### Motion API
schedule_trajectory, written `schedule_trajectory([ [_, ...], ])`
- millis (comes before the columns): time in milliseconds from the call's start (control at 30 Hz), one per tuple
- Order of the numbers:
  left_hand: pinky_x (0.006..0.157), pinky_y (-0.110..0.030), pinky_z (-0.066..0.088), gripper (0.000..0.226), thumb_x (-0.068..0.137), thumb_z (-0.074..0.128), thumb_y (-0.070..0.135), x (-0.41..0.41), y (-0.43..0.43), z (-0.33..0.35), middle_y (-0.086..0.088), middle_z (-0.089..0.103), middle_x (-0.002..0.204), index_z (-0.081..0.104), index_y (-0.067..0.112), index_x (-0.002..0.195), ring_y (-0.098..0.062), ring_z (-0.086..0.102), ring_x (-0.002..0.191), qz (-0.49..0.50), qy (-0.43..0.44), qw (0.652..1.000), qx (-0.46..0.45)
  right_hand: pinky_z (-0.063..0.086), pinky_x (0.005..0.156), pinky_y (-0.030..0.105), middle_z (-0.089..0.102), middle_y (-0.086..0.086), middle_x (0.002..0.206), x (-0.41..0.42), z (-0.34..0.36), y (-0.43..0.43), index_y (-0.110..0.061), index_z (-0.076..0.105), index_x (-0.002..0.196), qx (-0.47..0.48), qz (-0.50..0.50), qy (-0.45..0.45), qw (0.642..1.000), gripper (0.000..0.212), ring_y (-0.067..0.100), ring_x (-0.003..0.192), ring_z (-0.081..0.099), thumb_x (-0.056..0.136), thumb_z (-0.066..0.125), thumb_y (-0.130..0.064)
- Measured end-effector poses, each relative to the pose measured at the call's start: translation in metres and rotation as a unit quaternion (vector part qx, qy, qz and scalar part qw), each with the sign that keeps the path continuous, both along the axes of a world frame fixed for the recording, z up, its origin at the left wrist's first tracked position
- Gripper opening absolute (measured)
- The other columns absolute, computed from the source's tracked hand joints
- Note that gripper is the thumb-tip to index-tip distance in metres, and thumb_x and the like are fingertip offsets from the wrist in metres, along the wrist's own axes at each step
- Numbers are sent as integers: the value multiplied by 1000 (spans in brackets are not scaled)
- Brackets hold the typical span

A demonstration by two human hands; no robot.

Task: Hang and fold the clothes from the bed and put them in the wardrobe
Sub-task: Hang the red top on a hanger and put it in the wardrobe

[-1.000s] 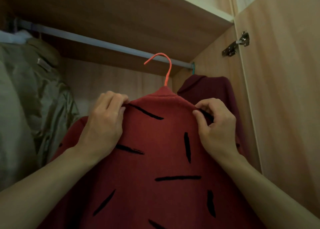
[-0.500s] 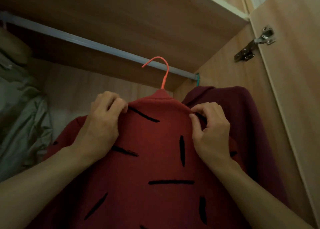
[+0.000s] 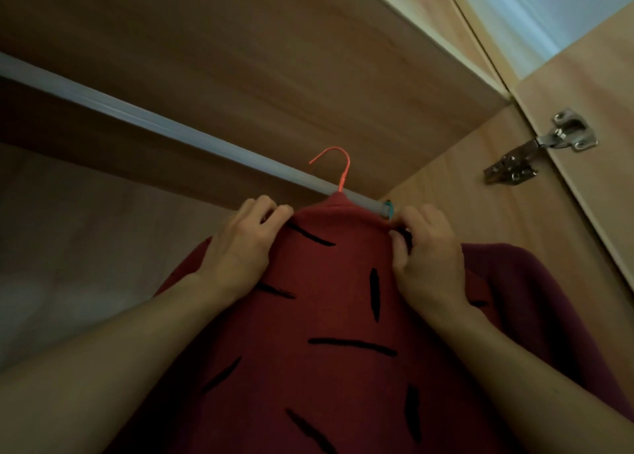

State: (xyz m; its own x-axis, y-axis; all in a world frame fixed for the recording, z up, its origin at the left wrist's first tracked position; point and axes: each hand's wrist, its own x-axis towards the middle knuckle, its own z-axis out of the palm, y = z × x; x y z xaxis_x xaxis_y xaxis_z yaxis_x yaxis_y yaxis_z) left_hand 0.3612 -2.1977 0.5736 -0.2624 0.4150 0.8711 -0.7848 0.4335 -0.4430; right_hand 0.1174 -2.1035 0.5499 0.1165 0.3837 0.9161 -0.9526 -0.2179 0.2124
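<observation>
Item: light wood-grain wardrobe [image 3: 274, 59], seen from below, its upper shelf spanning the top and its open door standing at the right.

Item: red knitted garment with short black dash marks [image 3: 326, 316], filling the lower centre. It is being held up inside the wardrobe, its collar reaching rail height, near the rail's right end.

Item: dark maroon garment [image 3: 535, 299], hanging just behind and to the right of the red one, against the wardrobe's side wall.

Item: pale metal clothes rail [image 3: 137, 117], running diagonally from the left edge to the side wall.

Item: left hand [image 3: 240, 251], its fingers [image 3: 271, 210] curling over the garment's left shoulder and gripping it.

Item: right hand [image 3: 429, 261], its fingers [image 3: 408, 220] pinching the right shoulder fabric.

Item: silver metal door hinge [image 3: 540, 142], joining door and side wall.

Item: thin orange hanger hook [image 3: 345, 175], rising from the collar and showing above the rail; whether it is bearing on the rail cannot be told.

Item: small teal hook [image 3: 388, 208], sitting at the rail's right end.
</observation>
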Motion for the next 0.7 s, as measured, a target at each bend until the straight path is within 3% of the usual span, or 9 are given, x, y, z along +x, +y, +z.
schedule_trajectory([
  [200, 59, -38, 45, 50, 73, 38, 0, -34, -31, 34, -12, 53, 103, 52, 9, 120, -30, 53, 85, 55, -31, 998, 11, 44, 64, 40, 53, 6, 84, -19, 29, -7, -11, 59, 84, 26, -79, 6, 997, 10, 26, 79, 50, 82, 62, -2],
  [433, 66, -47, 51, 54, 76, 27, 10, -65, -80, 54, -12, 49, 111, 48, 11, 126, -32, 52, 92, 57, -15, 997, 47, 49, 69, 43, 57, 6, 90, -26, 50, -31, -14, 61, 92, 82, -144, -19, 986, 16, 28, 85, 54, 81, 56, -4],
  [600, 71, -48, 52, 49, 78, 39, 5, -103, -124, 33, -8, 48, 110, 46, 17, 125, -30, 55, 93, -24, -14, 993, 112, 48, 66, 39, 61, 9, 94, -31, 44, -35, -13, 63, 102, 112, -198, -36, 973, 19, 29, 86, 59, 94, 46, -7],
  [700, 76, -41, 51, 39, 87, 49, 2, -130, -141, 11, -5, 56, 112, 54, 19, 121, -26, 59, 95, -138, 1, 979, 147, 47, 66, 39, 61, 9, 97, -31, 38, -36, -13, 61, 108, 124, -262, -34, 956, 23, 28, 87, 58, 96, 43, -7],
])
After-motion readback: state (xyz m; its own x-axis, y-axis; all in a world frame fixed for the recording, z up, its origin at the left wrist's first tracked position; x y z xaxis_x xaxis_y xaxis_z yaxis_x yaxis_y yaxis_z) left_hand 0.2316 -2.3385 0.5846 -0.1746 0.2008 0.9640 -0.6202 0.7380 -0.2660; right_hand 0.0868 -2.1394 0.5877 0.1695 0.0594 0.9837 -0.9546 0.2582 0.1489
